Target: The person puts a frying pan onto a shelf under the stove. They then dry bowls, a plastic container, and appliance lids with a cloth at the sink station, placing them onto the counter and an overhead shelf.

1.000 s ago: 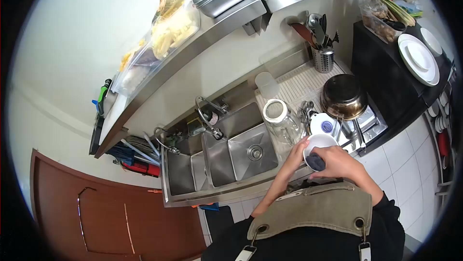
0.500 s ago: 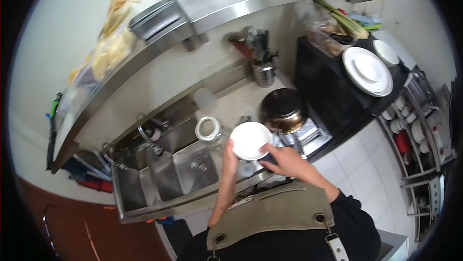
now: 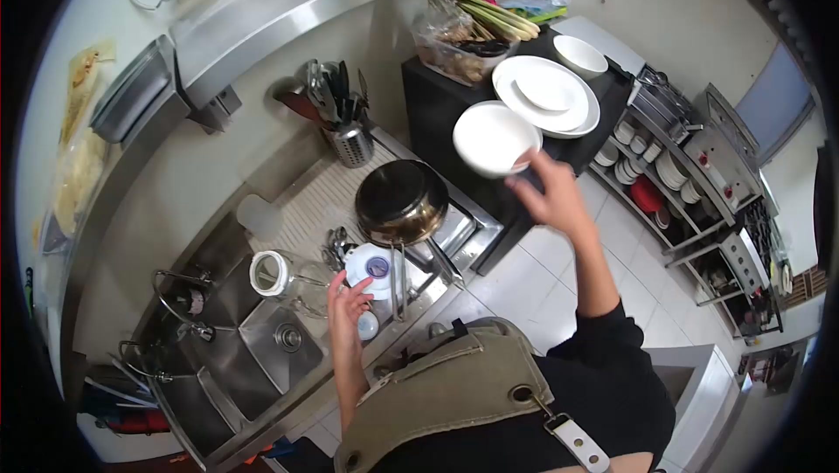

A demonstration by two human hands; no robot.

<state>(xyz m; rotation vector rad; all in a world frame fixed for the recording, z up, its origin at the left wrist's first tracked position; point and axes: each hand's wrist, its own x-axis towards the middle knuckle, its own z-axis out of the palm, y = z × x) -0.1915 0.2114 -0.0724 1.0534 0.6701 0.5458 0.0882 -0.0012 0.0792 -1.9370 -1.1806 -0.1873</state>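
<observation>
A white bowl [image 3: 491, 137] is gripped at its near rim by my right hand [image 3: 558, 195], fingers closed on it, beside the black counter [image 3: 428, 110]. White plates [image 3: 570, 122] are stacked on that counter just beyond the bowl, and a second white bowl [image 3: 580, 55] stands behind them. My left hand [image 3: 350, 309] is empty, its fingers apart, over the sink worktop. Nearest to it are a white lid-like piece with a purple centre [image 3: 377, 267] and a clear glass jar [image 3: 306, 285] with a white rim, lying on its side.
An upturned pan [image 3: 400, 198] rests on the drainboard near a metal utensil holder [image 3: 352, 146]. Sink basins [image 3: 284, 342] are at the left. A tub of vegetables [image 3: 459, 58] sits on the black counter. A dish rack [image 3: 651, 189] stands at the right, and a steel shelf [image 3: 288, 23] runs overhead.
The bowl has moved right, from both hands over the worktop to my right hand alone by the black counter. My left hand has let go. The view has turned right.
</observation>
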